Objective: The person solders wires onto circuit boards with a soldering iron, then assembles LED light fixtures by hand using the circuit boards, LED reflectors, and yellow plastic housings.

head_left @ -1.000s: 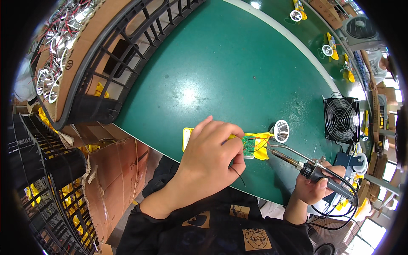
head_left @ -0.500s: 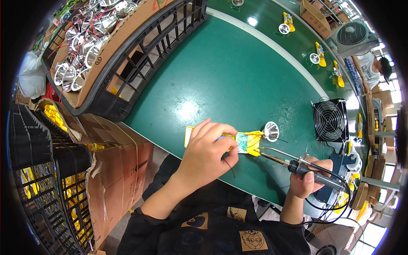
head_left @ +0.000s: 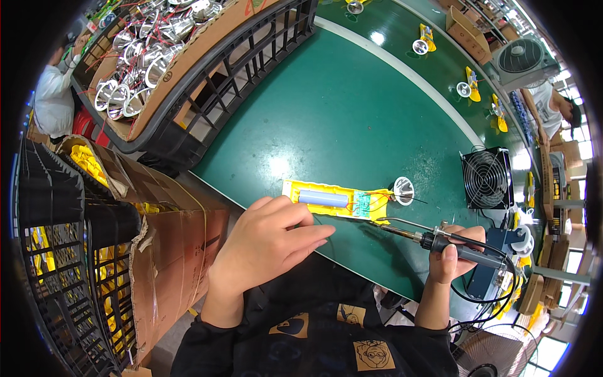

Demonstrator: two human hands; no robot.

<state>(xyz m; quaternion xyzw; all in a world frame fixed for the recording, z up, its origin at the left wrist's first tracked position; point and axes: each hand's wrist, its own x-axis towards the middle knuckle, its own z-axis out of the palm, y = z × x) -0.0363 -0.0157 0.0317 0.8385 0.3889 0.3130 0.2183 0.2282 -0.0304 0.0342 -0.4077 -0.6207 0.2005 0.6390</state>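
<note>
A yellow plastic housing (head_left: 295, 188) lies on the green bench, holding a blue cylindrical battery (head_left: 323, 198) and a small green circuit board (head_left: 362, 204). Thin red wires run from the board toward a silver reflector cup (head_left: 403, 190) at the housing's right end. My right hand (head_left: 453, 256) grips a soldering iron (head_left: 433, 242) with a thin metal tube along it; its tip is at the housing's lower right edge. Just below the housing's left part is my left hand (head_left: 270, 242), fingers pressed together. A thin dark wire shows by its fingertips; whether they pinch it is unclear.
A black crate (head_left: 182, 135) full of reflector cups stands at the upper left. Cartons (head_left: 176, 264) and black baskets with yellow parts fill the left. A small black fan (head_left: 487, 179) sits at right. Yellow assemblies (head_left: 472, 85) line the strip beyond the bench's pale edge.
My left hand has moved left and down off the housing, uncovering the battery. The housing and reflector sit slightly farther right in view. The soldering iron has stayed nearly in place.
</note>
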